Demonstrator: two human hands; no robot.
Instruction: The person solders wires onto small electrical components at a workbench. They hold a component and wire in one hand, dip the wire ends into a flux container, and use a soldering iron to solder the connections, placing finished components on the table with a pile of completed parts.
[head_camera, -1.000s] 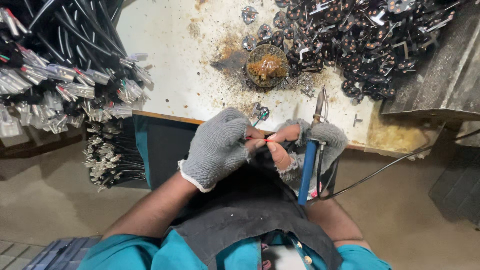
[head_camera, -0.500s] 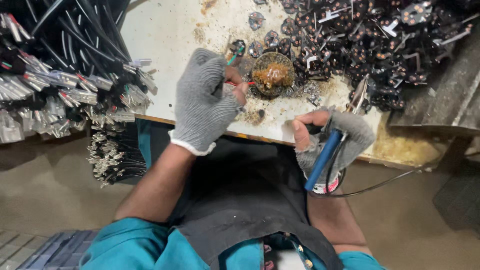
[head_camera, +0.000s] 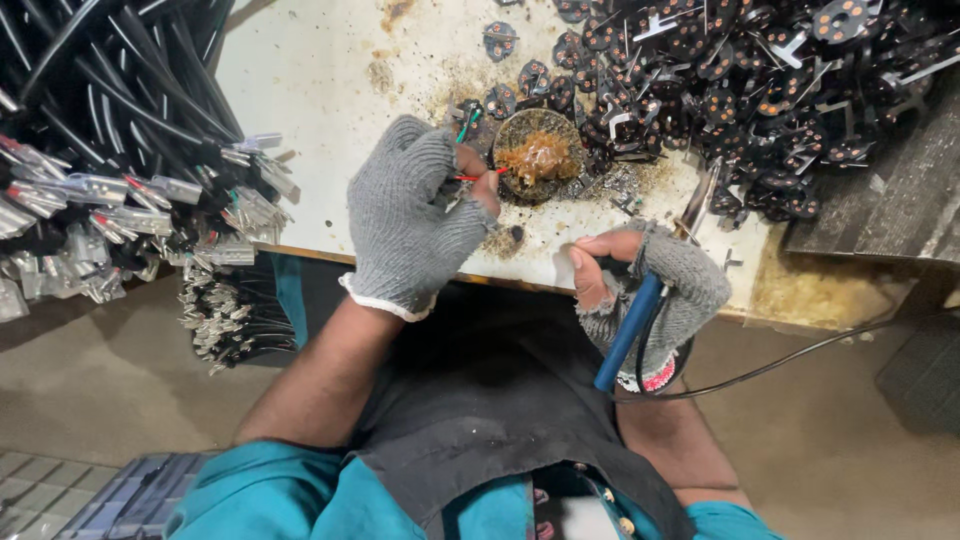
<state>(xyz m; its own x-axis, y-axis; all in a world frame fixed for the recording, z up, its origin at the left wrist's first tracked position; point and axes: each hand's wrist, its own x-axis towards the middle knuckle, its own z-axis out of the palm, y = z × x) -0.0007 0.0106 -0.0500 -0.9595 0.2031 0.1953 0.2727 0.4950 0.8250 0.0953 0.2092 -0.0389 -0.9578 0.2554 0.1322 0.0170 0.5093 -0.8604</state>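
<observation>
I take the small round tin of brown, sticky flux paste (head_camera: 538, 157) on the stained white surface (head_camera: 320, 80) as my landmark. My left hand (head_camera: 415, 215), in a grey knitted fingerless glove, sits just left of that tin, pinched shut on thin red and green wires (head_camera: 467, 150) whose bared ends reach the tin's left rim. My right hand (head_camera: 640, 285), gloved the same way, is below and right of the tin at the surface's front edge, clenched around the blue handle of a soldering iron (head_camera: 628, 335); its metal shaft points up past the tin's right side, and a black cord trails off right. Beyond and right of the tin lies a heap of small black round parts with copper spots (head_camera: 760, 80); far left of it, bundles of black cables with metal terminals (head_camera: 110, 180). The wires look light, limp and easily bent, so I judge they want a fingertip pinch close to the stripped ends. The iron seems stiff and hot at the tip, best held on its handle.
</observation>
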